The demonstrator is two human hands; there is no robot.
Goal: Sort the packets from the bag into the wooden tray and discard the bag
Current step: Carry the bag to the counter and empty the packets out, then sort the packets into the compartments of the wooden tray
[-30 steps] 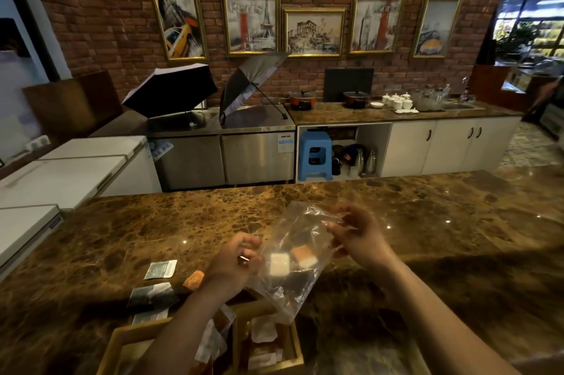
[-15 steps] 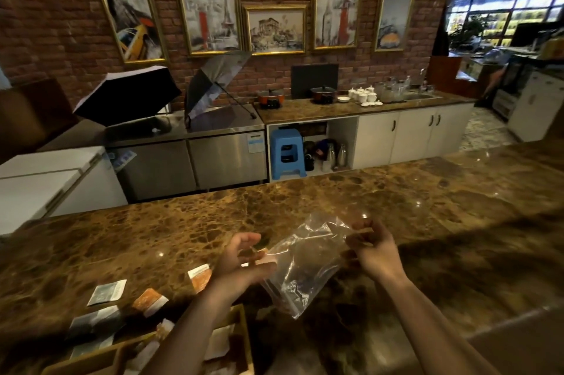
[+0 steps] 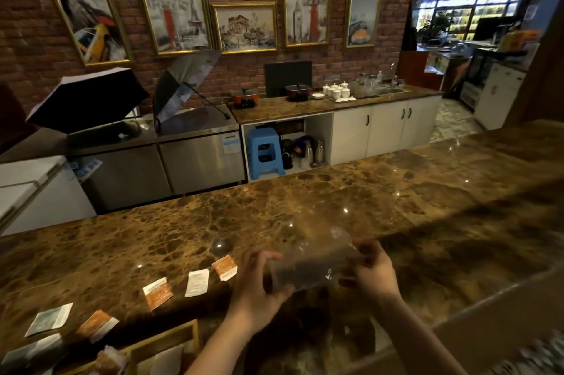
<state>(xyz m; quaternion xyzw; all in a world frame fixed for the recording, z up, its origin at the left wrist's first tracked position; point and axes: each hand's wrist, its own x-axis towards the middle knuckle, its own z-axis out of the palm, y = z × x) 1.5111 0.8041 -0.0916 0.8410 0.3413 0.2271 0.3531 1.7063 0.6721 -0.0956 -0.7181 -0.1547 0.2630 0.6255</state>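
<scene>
A clear plastic bag (image 3: 311, 267) is stretched flat between my two hands above the marble counter; I see no packets in it. My left hand (image 3: 259, 283) grips its left end and my right hand (image 3: 370, 274) grips its right end. Several packets lie on the counter to the left: an orange one (image 3: 225, 267), a white one (image 3: 197, 282), another orange one (image 3: 157, 293), and a greenish one (image 3: 50, 319). The wooden tray (image 3: 166, 341) sits at the bottom left edge, partly cut off, with packets inside.
The brown marble counter (image 3: 305, 206) runs across the view and bends toward me at the right. Behind it are steel fridges with two open umbrellas, a blue stool, white cabinets and a back counter with pots and cups.
The two packets seen in the bag a second ago are out of it and more packets lie on the counter. My hands have pulled the bag level. The view has swung right.
</scene>
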